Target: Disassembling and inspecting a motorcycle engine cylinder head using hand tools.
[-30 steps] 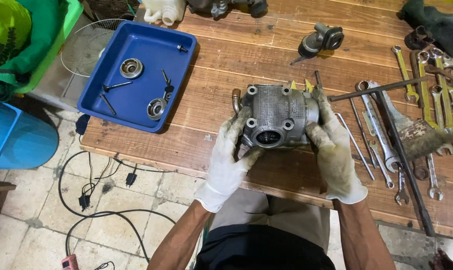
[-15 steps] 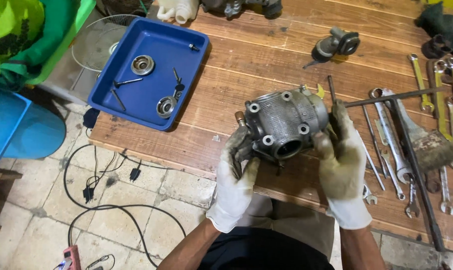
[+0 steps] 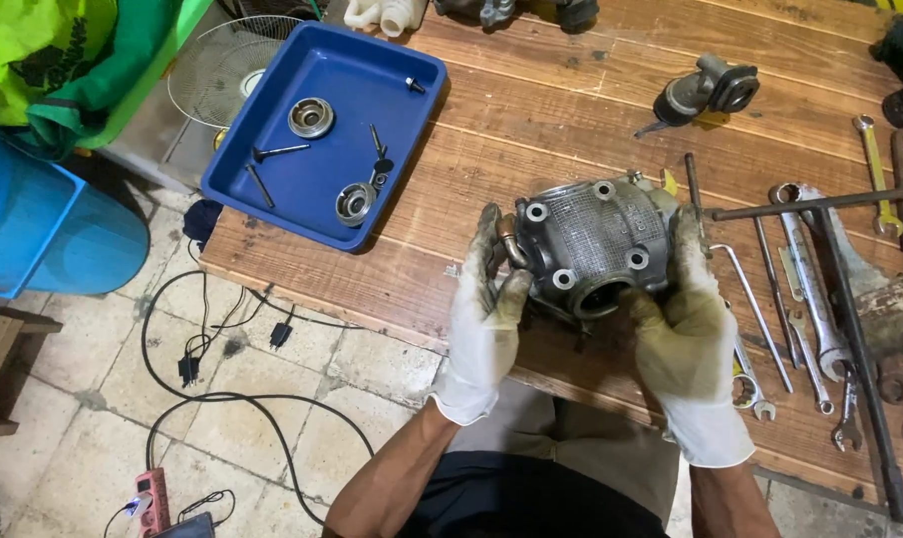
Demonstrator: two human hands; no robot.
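Note:
A grey cast-metal engine part (image 3: 593, 239) with a meshed face, several bolt holes and a round bore is held above the front edge of the wooden bench (image 3: 531, 130). My left hand (image 3: 483, 319), in a dirty white glove, grips its left side. My right hand (image 3: 686, 344), also gloved, grips its right side with the thumb at the bore. The part's face is tilted toward me.
A blue tray (image 3: 372, 80) at the back left holds round metal parts and valves. Several wrenches (image 3: 805, 289) and a long bar (image 3: 850, 299) lie at the right. A small carburettor-like part (image 3: 706, 92) sits behind. Cables (image 3: 222, 379) and a power strip (image 3: 152, 496) lie on the tiled floor.
Both hands have turned the metal part, so its meshed face and bore now tilt more toward me. The view has shifted slightly right across the bench.

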